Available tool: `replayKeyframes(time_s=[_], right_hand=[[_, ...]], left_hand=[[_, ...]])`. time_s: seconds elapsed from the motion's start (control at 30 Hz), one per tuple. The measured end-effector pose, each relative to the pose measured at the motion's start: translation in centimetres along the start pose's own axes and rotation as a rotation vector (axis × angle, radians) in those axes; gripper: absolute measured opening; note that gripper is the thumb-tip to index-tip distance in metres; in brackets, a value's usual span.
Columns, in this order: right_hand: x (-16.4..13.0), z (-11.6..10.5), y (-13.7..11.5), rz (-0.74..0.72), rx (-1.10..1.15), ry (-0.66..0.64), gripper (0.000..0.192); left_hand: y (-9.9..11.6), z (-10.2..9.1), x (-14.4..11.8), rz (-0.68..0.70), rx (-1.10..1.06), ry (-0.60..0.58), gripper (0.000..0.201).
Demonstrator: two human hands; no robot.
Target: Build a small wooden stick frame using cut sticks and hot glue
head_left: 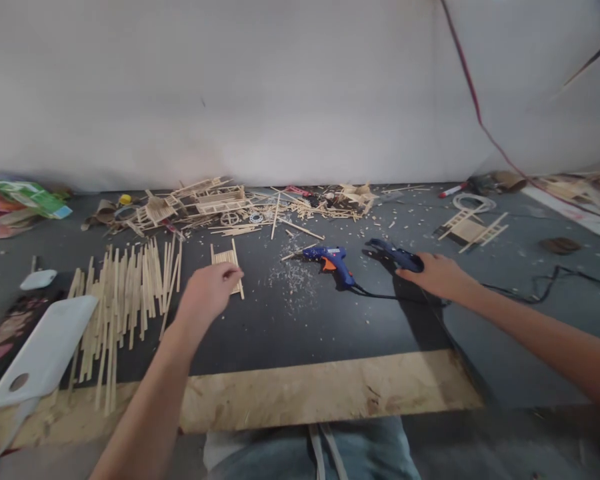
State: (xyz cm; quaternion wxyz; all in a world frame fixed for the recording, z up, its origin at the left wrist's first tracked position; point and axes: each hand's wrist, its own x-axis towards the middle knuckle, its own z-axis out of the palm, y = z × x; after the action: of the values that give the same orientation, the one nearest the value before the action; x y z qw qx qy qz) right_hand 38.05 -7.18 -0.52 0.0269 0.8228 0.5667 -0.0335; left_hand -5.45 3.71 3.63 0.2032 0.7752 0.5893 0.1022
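Observation:
My left hand (211, 288) is closed, its fingertips pinched above a small panel of thin wooden sticks (223, 257) on the dark table. Whether the fingers grip the panel or some small piece cannot be made out. On the right, my right hand (437, 273) is wrapped round the end of a dark blue hand tool that looks like cutters (394, 253), which points left close to the tabletop. Between the hands lies a blue glue gun (336, 260) with an orange trigger, its nozzle facing left and resting by a thin stick.
Loose wooden sticks (125, 293) lie at left beside a white power bank (45, 350). Stick models and scraps (200, 203) line the wall. A small stick chair (470, 230) sits at right. A black cord (545, 297) crosses the right side; a wooden strip (330, 390) edges the table.

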Motion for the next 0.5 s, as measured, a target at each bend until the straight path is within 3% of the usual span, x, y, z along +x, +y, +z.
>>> replayKeyframes(time_s=[0.17,0.33,0.5], right_hand=[[-1.1,1.2,-0.7,0.06,-0.134,0.078,0.072],[-1.8,1.4,-0.9,0.054,-0.143,0.115,0.07],[-2.0,1.3,-1.1,0.054,-0.125,0.128,0.068]], left_hand=[[4.0,3.7,3.4,0.247,-0.015,-0.027,0.027],[5.0,5.7,5.9,0.243,-0.018,-0.058,0.03],[5.2,6.6,6.7,0.229,0.001,-0.075,0.023]])
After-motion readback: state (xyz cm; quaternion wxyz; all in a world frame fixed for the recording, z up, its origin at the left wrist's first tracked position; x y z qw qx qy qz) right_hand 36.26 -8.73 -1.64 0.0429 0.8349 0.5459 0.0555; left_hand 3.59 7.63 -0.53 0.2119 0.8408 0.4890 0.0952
